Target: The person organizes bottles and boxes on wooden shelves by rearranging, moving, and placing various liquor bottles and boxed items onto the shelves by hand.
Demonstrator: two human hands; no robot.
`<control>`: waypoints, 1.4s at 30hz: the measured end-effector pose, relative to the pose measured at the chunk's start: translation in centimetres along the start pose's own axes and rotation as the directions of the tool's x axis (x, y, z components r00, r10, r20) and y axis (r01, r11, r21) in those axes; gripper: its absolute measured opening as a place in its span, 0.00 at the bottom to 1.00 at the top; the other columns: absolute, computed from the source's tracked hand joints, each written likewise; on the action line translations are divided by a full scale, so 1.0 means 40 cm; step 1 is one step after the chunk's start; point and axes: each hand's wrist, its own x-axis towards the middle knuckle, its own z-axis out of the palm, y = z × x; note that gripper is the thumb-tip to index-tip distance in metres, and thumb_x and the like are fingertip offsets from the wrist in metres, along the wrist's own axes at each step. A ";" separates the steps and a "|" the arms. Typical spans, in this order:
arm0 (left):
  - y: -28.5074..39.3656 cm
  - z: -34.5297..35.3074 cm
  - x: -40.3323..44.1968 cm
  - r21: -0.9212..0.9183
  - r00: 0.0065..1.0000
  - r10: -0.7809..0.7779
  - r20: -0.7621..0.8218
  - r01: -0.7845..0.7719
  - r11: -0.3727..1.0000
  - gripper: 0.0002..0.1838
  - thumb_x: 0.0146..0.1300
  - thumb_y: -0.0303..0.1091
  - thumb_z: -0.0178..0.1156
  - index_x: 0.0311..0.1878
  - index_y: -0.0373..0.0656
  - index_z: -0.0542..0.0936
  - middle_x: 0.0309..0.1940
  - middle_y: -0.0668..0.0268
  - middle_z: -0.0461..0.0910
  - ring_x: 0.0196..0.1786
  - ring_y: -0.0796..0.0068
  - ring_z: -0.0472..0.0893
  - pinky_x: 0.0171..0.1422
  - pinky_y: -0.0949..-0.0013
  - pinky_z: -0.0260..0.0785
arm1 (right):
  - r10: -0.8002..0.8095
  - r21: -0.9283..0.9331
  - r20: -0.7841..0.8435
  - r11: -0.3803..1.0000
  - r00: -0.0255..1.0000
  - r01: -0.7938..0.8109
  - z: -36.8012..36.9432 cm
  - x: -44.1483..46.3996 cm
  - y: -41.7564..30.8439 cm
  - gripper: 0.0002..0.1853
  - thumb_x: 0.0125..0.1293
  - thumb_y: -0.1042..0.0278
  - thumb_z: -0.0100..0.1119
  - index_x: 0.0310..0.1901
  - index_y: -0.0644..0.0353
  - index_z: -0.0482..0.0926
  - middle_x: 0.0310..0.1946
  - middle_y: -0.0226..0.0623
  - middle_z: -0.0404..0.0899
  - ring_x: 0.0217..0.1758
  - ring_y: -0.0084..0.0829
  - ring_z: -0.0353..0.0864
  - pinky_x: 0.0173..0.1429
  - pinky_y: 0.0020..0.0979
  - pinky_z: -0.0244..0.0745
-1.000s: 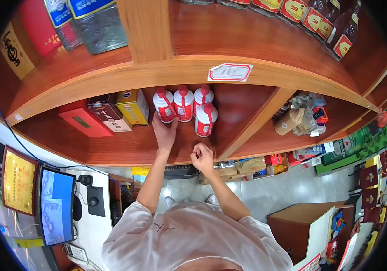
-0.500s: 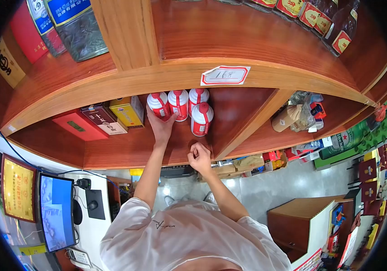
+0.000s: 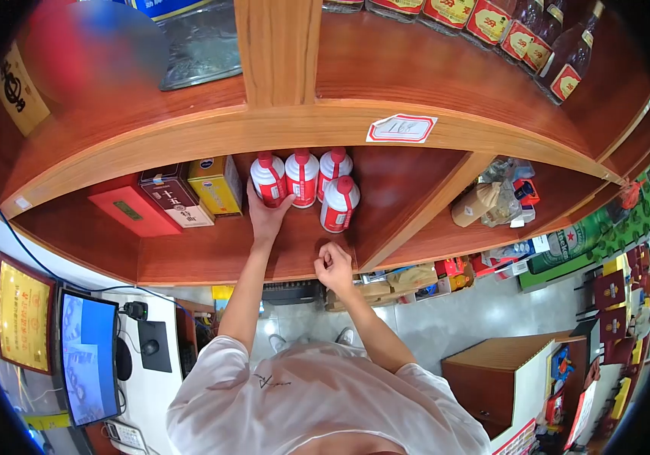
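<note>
Right of the yellow box (image 3: 215, 182), the left hand (image 3: 266, 221) clasps the leftmost bottle (image 3: 268, 180), judged a gripping step; any shift calls for clearing the adjacent bottle (image 3: 302, 180); the right hand (image 3: 335, 268), farther right, is curled together.

A left hand (image 3: 267, 221) cups the leftmost white-and-red bottle (image 3: 268, 180) of four on a wooden shelf (image 3: 188, 254). The right hand (image 3: 334, 268), loosely curled, is near the shelf's front edge.

This looks like a liquor shop: glass bottles (image 3: 488, 29) and red-and-white bottles (image 3: 301, 182) stand on a wooden shelf (image 3: 279, 125), with a handwritten tag (image 3: 402, 128) on its front edge, boxes (image 3: 217, 187) inside it and a computer screen (image 3: 88, 356) near its left end.
</note>
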 end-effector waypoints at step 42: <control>0.218 -0.059 -0.607 -0.002 0.905 -0.424 -0.019 0.424 0.905 0.13 0.71 0.39 0.67 0.49 0.40 0.82 0.40 0.65 0.82 0.41 0.69 0.82 0.52 0.68 0.80 | -0.375 -0.031 -0.496 0.909 0.783 0.416 -1.397 0.471 -0.529 0.08 0.70 0.65 0.66 0.42 0.62 0.84 0.30 0.27 0.83 0.31 0.16 0.78 0.36 0.24 0.73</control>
